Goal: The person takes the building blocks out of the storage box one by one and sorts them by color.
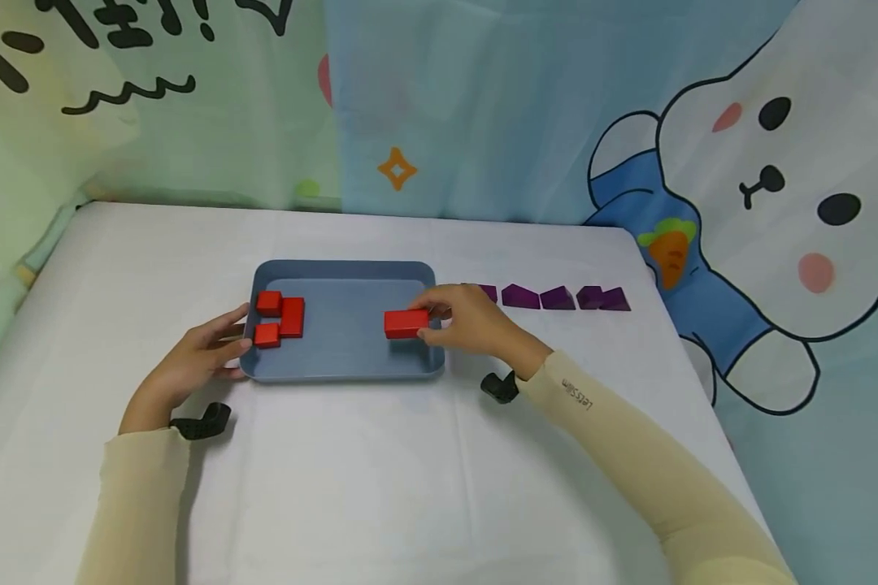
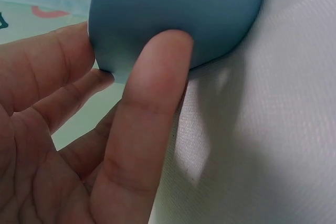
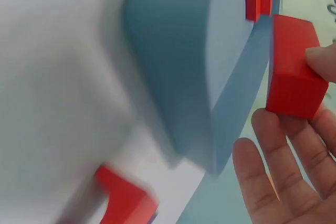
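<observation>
Though one hand (image 1: 475,321) overlaps, purple blocks (image 1: 558,299) show.

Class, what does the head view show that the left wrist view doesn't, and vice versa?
Only the head view: the right hand holding a red block, three other red blocks in the tray, and purple pieces.
Only the left wrist view: the palm side of the left hand.
Both: the tray, the left hand's thumb against it, and the white tabletop.

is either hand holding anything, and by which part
The right hand holds a red block by its right end; the left hand touches the tray at its left end.
</observation>
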Demonstrator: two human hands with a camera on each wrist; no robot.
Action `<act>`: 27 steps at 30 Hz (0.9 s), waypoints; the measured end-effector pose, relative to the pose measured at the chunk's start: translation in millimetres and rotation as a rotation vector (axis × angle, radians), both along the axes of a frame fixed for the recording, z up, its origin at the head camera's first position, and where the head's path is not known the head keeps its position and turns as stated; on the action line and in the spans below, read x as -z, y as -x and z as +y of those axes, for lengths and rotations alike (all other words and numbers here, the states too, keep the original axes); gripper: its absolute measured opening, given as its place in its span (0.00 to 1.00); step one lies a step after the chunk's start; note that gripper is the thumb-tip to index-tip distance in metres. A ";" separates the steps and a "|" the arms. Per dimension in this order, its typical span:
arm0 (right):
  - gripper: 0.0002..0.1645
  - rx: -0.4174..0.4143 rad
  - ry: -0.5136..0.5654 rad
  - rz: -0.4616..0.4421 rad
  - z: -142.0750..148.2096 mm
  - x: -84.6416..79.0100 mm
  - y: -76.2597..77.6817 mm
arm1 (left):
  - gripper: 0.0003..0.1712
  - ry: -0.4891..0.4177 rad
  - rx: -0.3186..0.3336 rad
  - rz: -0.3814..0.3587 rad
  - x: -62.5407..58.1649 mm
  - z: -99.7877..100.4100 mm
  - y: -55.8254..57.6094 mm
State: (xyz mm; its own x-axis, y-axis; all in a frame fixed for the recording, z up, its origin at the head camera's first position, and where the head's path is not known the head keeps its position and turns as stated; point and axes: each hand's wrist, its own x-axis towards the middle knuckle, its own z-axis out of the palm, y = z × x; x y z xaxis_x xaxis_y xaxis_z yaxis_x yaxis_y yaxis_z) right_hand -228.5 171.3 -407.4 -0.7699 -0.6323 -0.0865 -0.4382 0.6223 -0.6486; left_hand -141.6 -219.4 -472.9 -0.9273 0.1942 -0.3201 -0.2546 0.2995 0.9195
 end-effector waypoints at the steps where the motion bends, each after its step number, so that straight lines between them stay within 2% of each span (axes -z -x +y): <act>1: 0.20 0.017 0.013 0.001 6.4 0.3 -0.1 | 0.41 0.000 0.002 -0.002 -0.3 0.2 -0.4; 8: 0.21 0.131 0.109 0.015 47.1 3.6 -1.2 | 0.41 0.006 0.008 -0.002 0.8 1.1 -3.1; 12: 0.21 0.185 0.121 0.024 71.2 6.3 -2.1 | 0.41 0.019 0.009 0.005 1.3 1.7 -4.4; 18: 0.22 0.238 0.078 0.049 105.0 9.2 2.4 | 0.41 0.038 0.009 0.012 1.5 -1.9 -8.4; 27: 0.24 0.340 -0.010 0.005 153.0 12.3 5.9 | 0.42 0.018 0.005 -0.002 1.0 3.9 -8.5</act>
State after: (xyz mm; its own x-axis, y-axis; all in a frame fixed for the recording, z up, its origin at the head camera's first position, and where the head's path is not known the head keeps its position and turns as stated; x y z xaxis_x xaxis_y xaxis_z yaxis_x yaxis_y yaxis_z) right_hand -234.3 324.3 -419.7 -0.9369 -0.3387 -0.0866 -0.2082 0.7394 -0.6402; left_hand -133.1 -215.5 -473.9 -0.9255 0.1932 -0.3259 -0.2552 0.3177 0.9132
